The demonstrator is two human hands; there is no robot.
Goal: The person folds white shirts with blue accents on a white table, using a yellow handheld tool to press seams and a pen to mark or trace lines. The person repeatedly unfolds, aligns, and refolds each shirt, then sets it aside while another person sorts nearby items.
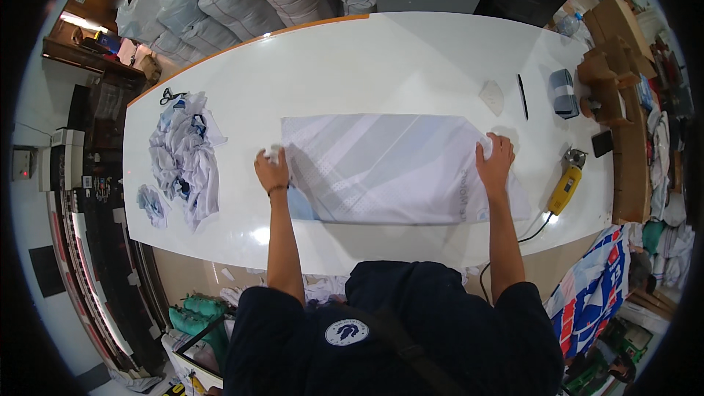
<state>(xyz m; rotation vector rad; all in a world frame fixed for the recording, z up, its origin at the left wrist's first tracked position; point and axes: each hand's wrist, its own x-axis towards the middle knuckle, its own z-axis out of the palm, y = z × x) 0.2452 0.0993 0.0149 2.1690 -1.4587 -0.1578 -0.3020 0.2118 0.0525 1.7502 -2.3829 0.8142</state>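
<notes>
A pale fabric panel (381, 169) with grey diagonal bands and a light blue lower left corner lies spread on the white table. At its left edge my left hand (272, 170) is closed, thumb and fingers pinching the cloth. My right hand (496, 158) grips the panel near its upper right corner, with a bit of cloth bunched between thumb and fingers. The right end of the panel extends past my right forearm. To the right lies a yellow corded electric cloth cutter (565, 189), apart from my hand.
Crumpled white and blue fabric pieces (187, 161) lie on the left, with scissors (171, 95) above. Toward the right are a black pen (522, 97), a pale flat scrap (491, 97), a folded grey bundle (565, 94) and a phone (602, 144). Stuffed sacks (227, 7) stand beyond the table.
</notes>
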